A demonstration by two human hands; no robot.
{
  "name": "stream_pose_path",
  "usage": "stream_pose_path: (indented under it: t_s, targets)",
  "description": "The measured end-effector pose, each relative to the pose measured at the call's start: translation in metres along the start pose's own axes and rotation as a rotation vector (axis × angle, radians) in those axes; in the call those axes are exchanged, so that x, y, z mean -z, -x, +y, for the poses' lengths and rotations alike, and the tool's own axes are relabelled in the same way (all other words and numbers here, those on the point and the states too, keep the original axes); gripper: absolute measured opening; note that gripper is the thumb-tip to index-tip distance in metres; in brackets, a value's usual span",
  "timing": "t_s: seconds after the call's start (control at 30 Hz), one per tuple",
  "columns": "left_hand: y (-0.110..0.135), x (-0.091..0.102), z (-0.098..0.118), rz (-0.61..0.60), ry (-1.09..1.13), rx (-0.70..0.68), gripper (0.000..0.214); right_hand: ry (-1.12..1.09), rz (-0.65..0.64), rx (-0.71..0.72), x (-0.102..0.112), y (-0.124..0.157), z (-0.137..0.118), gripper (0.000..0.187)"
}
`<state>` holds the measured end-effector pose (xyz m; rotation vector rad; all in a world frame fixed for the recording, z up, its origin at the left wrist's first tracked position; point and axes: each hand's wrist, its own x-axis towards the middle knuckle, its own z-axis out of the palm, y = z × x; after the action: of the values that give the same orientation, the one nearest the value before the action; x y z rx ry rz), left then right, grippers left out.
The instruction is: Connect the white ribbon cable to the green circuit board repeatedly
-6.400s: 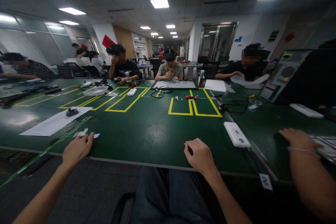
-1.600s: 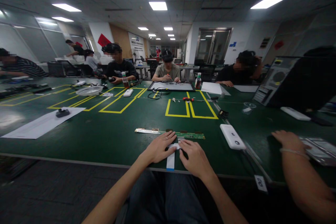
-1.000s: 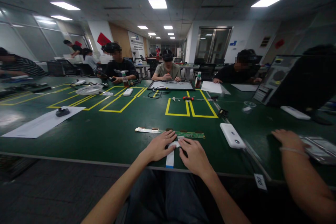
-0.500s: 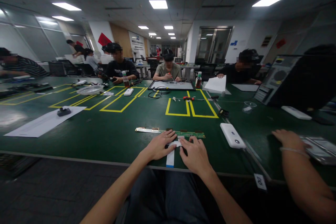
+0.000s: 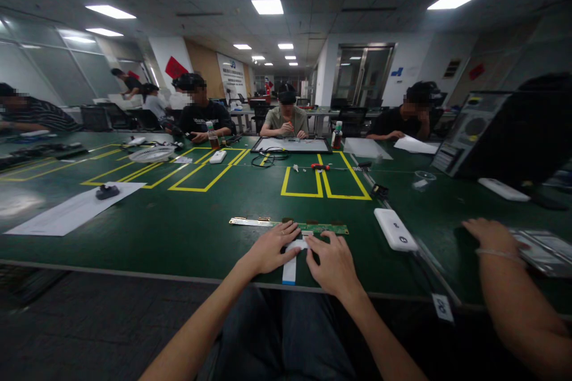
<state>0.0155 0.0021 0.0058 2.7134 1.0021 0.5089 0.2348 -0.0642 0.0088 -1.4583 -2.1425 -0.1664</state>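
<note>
A long, thin green circuit board [image 5: 328, 228] lies crosswise on the table in front of me. A white flat ribbon cable [image 5: 289, 271] with a blue-tipped end runs from its middle toward me. My left hand [image 5: 273, 248] rests partly over the board, its thumb pressing the cable and holding it near the board. Close beside it, my right hand [image 5: 331, 259] touches the cable's upper part with the index fingertip, its thumb and other fingers apart. Fingers partly hide where cable and board meet.
A white power bank [image 5: 395, 230] with a cord sits to the right. Beyond it a neighbour's hand [image 5: 489, 235] rests by metal-framed parts [image 5: 543, 250]. A paper sheet [image 5: 67, 214] lies left. Farther off are a red screwdriver [image 5: 319, 166], a black cable [image 5: 268, 156] and a computer case [image 5: 471, 131].
Both my hands, the ribbon cable and the board stay nearly still. Across the table on the right, a person has lowered a raised paper sheet toward the right.
</note>
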Motion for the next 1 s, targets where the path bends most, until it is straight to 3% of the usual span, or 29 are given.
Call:
stream_pose_path:
  t_s: [0.53,0.83,1.0]
  targets:
    - [0.0004,0.0002,-0.0006,0.003,0.015,0.005,0.063,0.002,-0.003,-0.052,-0.0041,-0.0005,0.0019,0.036]
    - [0.0046,-0.0019,0.0024,0.053,0.047,0.060,0.069,-0.037,-0.018,-0.020,-0.0039,0.0000,0.0024,0.037]
    - [0.0044,0.0014,0.0041,0.074,0.042,0.005,0.064,-0.093,0.022,0.040,-0.0041,0.0009,0.0040,0.039]
